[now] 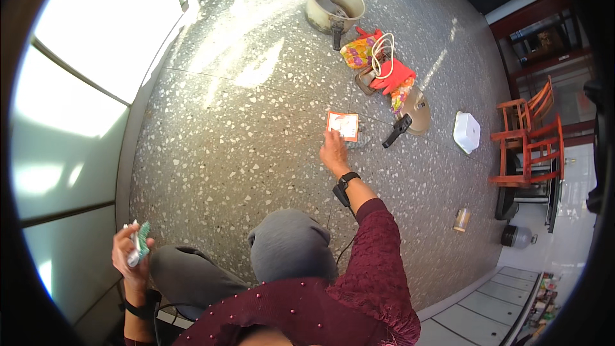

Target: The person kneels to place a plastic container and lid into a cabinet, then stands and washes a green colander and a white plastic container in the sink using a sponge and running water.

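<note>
My right hand (334, 150) reaches forward over the speckled terrazzo floor, its fingers closed on the near left edge of an orange-and-white printed card or packet (344, 126). Something greyish lies just under or beside the packet, too covered to name. My left hand (130, 250), low at the left near my knee, grips a crumpled green-and-white wrapper or packet (140, 244). Past the right hand lies a round metal pot lid (419, 116) with a black handle (398, 130). Beside the lid are red rubber gloves (395, 76), a floral cloth (356, 54) and a looped white cord (383, 56).
A metal pot (321, 14) with a black handle stands ahead, holding something dark. To the right are a white plastic container (466, 132), a jar (461, 219), wooden chairs (528, 139) and a large bottle (516, 236). Pale cabinets (72, 149) line the left side.
</note>
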`<state>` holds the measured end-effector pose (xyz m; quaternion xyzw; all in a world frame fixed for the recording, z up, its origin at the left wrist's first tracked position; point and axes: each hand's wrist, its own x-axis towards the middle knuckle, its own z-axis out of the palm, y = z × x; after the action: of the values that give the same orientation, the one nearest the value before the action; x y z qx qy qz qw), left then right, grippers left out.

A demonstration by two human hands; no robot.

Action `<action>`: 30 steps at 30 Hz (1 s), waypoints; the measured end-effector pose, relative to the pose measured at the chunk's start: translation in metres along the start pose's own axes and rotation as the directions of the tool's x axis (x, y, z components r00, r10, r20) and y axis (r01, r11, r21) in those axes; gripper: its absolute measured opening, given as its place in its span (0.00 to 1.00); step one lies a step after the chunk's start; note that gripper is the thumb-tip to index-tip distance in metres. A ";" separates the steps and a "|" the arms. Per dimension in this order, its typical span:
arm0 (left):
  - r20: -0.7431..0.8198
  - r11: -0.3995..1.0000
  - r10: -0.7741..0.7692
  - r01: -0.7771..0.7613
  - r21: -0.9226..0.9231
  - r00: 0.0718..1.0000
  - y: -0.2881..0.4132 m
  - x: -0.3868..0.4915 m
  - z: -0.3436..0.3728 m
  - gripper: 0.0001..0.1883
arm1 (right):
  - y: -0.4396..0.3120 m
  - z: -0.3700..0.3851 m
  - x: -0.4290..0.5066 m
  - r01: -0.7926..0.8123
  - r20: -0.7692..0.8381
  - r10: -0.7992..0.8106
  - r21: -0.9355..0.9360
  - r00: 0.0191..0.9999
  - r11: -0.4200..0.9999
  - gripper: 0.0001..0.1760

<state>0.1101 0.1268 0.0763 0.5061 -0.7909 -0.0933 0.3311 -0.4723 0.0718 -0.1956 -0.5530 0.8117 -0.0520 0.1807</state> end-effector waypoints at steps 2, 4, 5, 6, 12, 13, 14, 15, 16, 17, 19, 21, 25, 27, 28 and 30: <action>0.054 0.999 0.024 -0.023 -0.022 0.998 0.010 0.003 0.009 0.21 | 0.017 -0.006 0.007 -0.168 -0.164 0.169 0.017 0.972 0.986 0.38; 0.095 0.996 0.091 -0.088 -0.034 0.991 0.015 0.008 0.016 0.21 | 0.027 -0.009 0.014 -0.162 -0.228 0.145 -0.056 0.963 0.985 0.41; 0.123 0.995 0.043 -0.031 -0.099 0.991 0.017 0.009 0.018 0.21 | 0.030 -0.010 0.018 -0.182 -0.251 0.153 -0.097 0.956 0.978 0.42; 0.158 0.990 0.016 0.007 -0.142 0.987 0.020 0.009 0.019 0.21 | 0.031 -0.010 0.023 -0.169 -0.185 0.145 -0.122 0.972 0.978 0.46; 0.331 0.990 0.102 -0.063 -0.126 0.938 0.027 0.000 0.021 0.19 | 0.039 -0.020 0.044 -0.129 -0.067 0.123 -0.093 0.990 0.987 0.53; 0.318 0.991 0.064 -0.022 -0.133 0.946 0.025 0.000 0.021 0.19 | 0.041 -0.022 0.043 -0.154 -0.063 0.149 -0.095 0.987 0.983 0.54; 0.306 0.990 0.026 0.019 -0.141 0.952 0.023 0.001 0.021 0.18 | 0.044 -0.024 0.042 -0.166 -0.047 0.164 -0.052 0.985 0.985 0.55; 0.303 0.988 -0.019 0.065 -0.142 0.953 0.019 0.002 0.021 0.18 | 0.047 -0.024 0.040 -0.204 -0.033 0.203 -0.034 0.979 0.978 0.56; 0.308 0.989 -0.011 0.056 -0.139 0.951 0.016 0.004 0.020 0.16 | 0.050 -0.024 0.038 -0.254 -0.008 0.254 -0.010 0.967 0.967 0.57; 0.311 0.986 -0.013 0.064 -0.153 0.950 0.013 0.005 0.019 0.16 | 0.054 -0.021 0.036 -0.231 -0.054 0.230 -0.016 0.972 0.973 0.58; 0.330 0.982 -0.012 0.072 -0.172 0.944 0.007 0.006 0.018 0.16 | 0.063 -0.012 0.031 -0.216 -0.127 0.209 -0.038 0.970 0.976 0.60; 0.339 0.978 -0.016 0.085 -0.190 0.941 -0.001 0.007 0.019 0.16 | 0.073 0.001 0.028 -0.269 -0.184 0.280 0.084 0.942 0.960 0.59; 0.386 0.921 -0.181 0.294 -0.257 0.905 -0.011 0.011 0.021 0.16 | 0.091 0.025 0.009 -0.253 -0.232 0.301 0.216 0.925 0.943 0.50; 0.406 0.851 -0.300 0.434 -0.295 0.863 -0.014 0.018 0.022 0.16 | 0.094 0.029 -0.006 -0.308 -0.156 0.354 0.258 0.922 0.916 0.44; 0.424 0.863 -0.273 0.415 -0.289 0.863 -0.018 0.025 0.021 0.16 | 0.095 0.029 -0.015 -0.254 -0.156 0.296 0.241 0.942 0.937 0.43; 0.441 0.877 -0.259 0.400 -0.264 0.859 -0.019 0.035 0.021 0.16 | 0.095 0.027 -0.030 -0.358 -0.030 0.370 0.187 0.928 0.915 0.40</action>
<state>0.1011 0.0835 0.0663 0.5403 -0.7116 -0.3868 0.2283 -0.5371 0.1385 -0.2412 -0.3717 0.8979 -0.1079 0.2095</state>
